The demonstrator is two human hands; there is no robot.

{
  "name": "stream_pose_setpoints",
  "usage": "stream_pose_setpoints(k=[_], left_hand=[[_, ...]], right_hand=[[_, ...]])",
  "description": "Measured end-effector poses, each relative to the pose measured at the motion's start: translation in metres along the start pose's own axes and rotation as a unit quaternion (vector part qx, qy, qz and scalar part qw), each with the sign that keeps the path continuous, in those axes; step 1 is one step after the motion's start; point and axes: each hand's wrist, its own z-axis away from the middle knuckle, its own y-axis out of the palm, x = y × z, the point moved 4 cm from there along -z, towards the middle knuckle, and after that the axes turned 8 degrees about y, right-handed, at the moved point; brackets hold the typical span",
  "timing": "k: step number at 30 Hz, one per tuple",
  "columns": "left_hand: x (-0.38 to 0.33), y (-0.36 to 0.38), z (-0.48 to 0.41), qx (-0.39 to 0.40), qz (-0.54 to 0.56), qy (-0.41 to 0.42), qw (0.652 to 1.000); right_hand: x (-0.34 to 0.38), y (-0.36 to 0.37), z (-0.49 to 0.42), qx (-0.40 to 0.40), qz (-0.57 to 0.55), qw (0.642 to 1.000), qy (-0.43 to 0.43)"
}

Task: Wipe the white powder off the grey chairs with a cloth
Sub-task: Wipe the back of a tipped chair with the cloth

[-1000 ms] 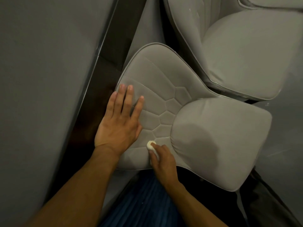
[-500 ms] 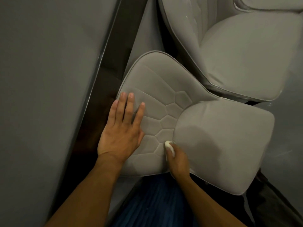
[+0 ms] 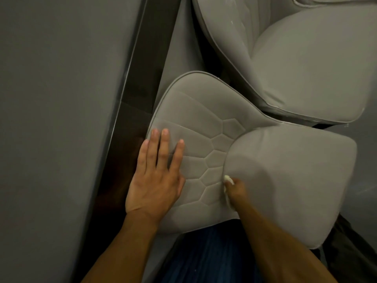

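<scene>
Far left: I log a plain grey panel [image 3: 61, 119] filling that side, edged on its right by a dark glossy strip [image 3: 146, 68]. Next, the left hand [image 3: 157, 180] lies flat on the quilted backrest of the near chair [image 3: 200, 123], palm down. Its fingers [image 3: 165, 148] are straight and slightly apart, holding nothing, and the little finger lies at the backrest's left edge. Blue fabric [image 3: 204, 260] shows below the near chair, between the two forearms. Right of that, at the crease where backrest meets seat cushion, I see the white cloth [image 3: 228, 179], a small wad touching the grey fabric. The right hand [image 3: 237, 190] has its fingers curled tight around the cloth, with only the wad's tip showing past them. The seat cushion [image 3: 295, 180] spreads right from the crease. Far right, the far chair [image 3: 306, 68] sits just beyond the near one, with a few faint white specks [image 3: 232, 22] on its backrest.
</scene>
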Motion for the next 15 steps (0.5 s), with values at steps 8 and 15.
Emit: stream_pose_setpoints(k=[8,15], left_hand=[[-0.002,0.004,0.0,0.006,-0.006,0.001,1.0],[-0.002,0.002,-0.001,0.007,-0.006,0.0,1.0]], right_hand=[[0.015,0.007,0.053,0.117,0.031,0.991,-0.057],[-0.012,-0.013,0.046,0.063,0.098,0.989,-0.092]])
